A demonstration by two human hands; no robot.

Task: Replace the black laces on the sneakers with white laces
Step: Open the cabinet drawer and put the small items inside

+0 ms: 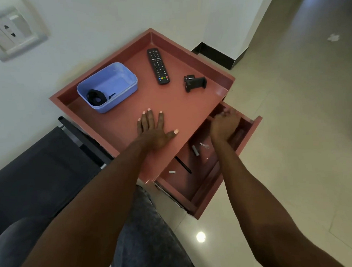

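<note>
Left of centre, on the pink side table (189, 103), we see a blue tub (114, 83) holding a black coil, likely the black laces (95, 96). At right the open drawer (197, 185) holds a black pen (183, 165) and small bits. Our left hand (155, 130) lies flat, fingers spread, on the tabletop; our right hand (224, 126) curls inside the drawer, its grip blurred, so we cannot tell what it holds

This is looking like a home, likely a bedroom or living room: a small pink bedside cabinet (189, 103) is standing against a white wall with a wall socket (10, 32), a TV remote (158, 66) is lying on top, and glossy floor tiles (294, 126) are reflecting a ceiling light.
</note>
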